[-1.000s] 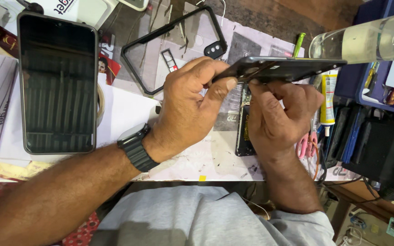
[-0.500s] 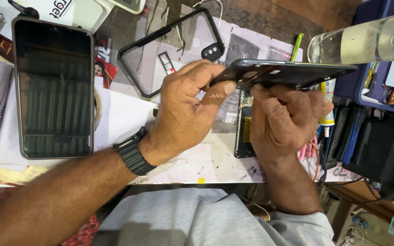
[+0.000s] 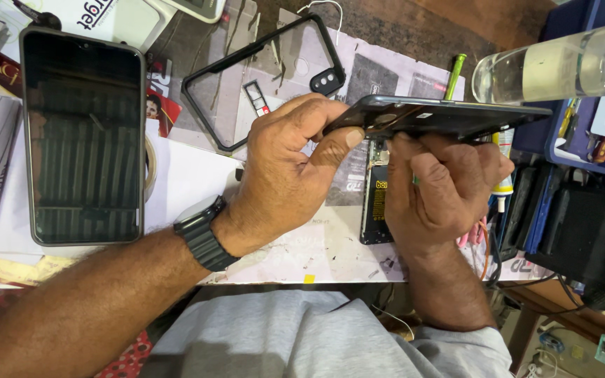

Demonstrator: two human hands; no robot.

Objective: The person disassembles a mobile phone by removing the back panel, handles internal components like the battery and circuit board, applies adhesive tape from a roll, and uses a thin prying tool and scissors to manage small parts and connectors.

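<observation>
My left hand and my right hand both grip a dark phone back cover, held edge-on above the bench. The left thumb presses its near-left end; the right hand's fingers curl under its middle. Beneath the hands lies an opened phone body with its battery showing, mostly hidden by the right hand. A black watch sits on my left wrist.
A large dark phone screen lies at left on white paper. A clear case with a black rim lies behind the hands. A clear bottle lies at right, above a blue tray. Black boxes, a glue tube and tools crowd the right edge.
Both hands have kept their grip on the back cover; it has shifted only slightly. The view has drifted a little.
</observation>
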